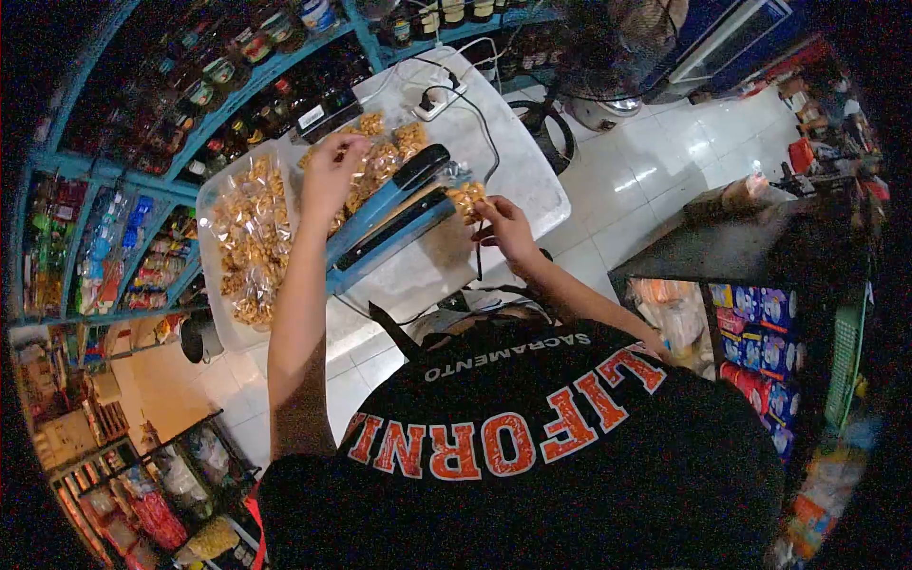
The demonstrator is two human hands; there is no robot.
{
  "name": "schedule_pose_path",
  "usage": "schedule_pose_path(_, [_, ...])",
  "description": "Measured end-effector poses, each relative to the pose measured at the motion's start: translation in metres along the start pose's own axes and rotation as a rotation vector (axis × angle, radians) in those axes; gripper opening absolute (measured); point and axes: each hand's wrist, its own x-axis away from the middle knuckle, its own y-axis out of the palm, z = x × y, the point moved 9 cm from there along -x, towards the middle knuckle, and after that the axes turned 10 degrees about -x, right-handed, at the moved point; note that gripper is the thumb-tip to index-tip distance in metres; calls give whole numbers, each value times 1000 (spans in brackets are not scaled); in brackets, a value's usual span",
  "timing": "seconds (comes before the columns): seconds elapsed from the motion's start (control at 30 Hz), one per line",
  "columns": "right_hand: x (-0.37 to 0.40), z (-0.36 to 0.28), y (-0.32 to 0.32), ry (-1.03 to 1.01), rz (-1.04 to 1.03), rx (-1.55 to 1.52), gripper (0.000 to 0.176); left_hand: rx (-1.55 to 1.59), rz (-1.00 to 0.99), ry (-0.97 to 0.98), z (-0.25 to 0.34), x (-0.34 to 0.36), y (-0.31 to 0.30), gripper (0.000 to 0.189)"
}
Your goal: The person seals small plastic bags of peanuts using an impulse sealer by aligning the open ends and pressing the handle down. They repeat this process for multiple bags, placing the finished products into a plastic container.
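My right hand (506, 231) pinches a small clear bag of golden-brown snacks (465, 200) at the right end of a blue bag sealer (388, 211). The sealer has black end parts and lies at a slant across the white table (518, 161). Beyond the sealer, my left hand (332, 173) is above a heap of filled snack bags (378, 163), its fingers drawn together. Whether a bag edge is between those fingers cannot be made out. A clear plastic tub (288, 180) full of similar bagged snacks stands to the left of my left forearm.
A white power strip (432, 103) with plugs and a black cord lies at the table's far side. Blue shelves (195, 152) of bottles and jars run along the left and back. A fan (617, 47) stands at the back right. A dark counter (731, 237) is on the right.
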Motion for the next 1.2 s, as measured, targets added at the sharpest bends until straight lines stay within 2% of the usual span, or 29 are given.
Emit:
schedule_pose_path(0.07, [13,-23,-18,-68,79,-82,26,59,105,-74,38,7,-26,15])
schedule_pose_path(0.2, [44,-70,-27,-186,86,-168,22,91,120,-8,117,21,-36,15])
schedule_pose_path(0.3, [65,-104,-13,-290,12,-246,21,19,139,79,162,24,-26,19])
schedule_pose_path(0.37, [76,-125,-2,-378,-72,-217,21,131,209,236,187,25,-23,23])
schedule_pose_path(0.47, [90,-149,18,-460,-170,-170,22,252,110,270,203,21,-12,24])
schedule_pose_path(0.6, [97,-156,31,-448,-247,-205,23,131,48,371,218,23,-11,12])
schedule_pose_path(0.7, [95,-151,40,-369,-318,-224,27,67,130,368,224,25,-26,7])
schedule_pose_path(0.83, [90,-144,48,-315,-309,-55,40,-196,286,381,219,21,-59,6])
schedule_pose_path(0.9, [89,-140,46,-293,-308,-30,39,-311,324,313,194,7,-74,7])
schedule_pose_path(1.03, [81,-127,39,-236,-271,-31,35,-479,303,253,120,-28,-78,10])
schedule_pose_path(1.1, [78,-126,36,-232,-242,-33,30,-544,225,124,72,-45,-65,17])
schedule_pose_path(1.2, [74,-122,34,-188,-198,32,30,-461,207,9,17,-61,-47,23])
